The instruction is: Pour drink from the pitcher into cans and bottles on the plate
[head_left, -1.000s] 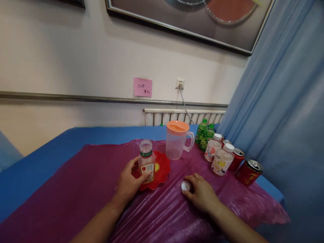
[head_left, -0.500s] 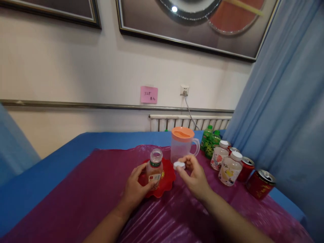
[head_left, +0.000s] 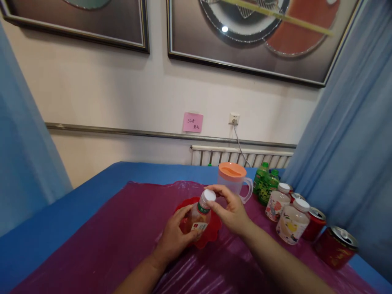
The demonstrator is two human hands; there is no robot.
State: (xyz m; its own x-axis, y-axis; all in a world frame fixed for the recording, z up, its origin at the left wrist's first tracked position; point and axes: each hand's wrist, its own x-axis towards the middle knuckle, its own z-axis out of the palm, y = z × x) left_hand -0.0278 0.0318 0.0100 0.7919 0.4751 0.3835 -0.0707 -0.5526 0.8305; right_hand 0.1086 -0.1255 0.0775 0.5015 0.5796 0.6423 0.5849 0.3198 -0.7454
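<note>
Your left hand [head_left: 174, 237] clasped the bottle [head_left: 199, 223], its neck leaning right. Your right hand [head_left: 233, 213], nearer the mouth, pinched the cap [head_left: 210, 195].

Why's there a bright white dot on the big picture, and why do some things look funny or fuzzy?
In the head view, the dot on the big picture looks like a lamp's reflection; the purple sheet has shiny streaks low down; the nearest can looks stretched and leaning, probably from the wide lens; the held bottle has small, blurry label writing.
</note>
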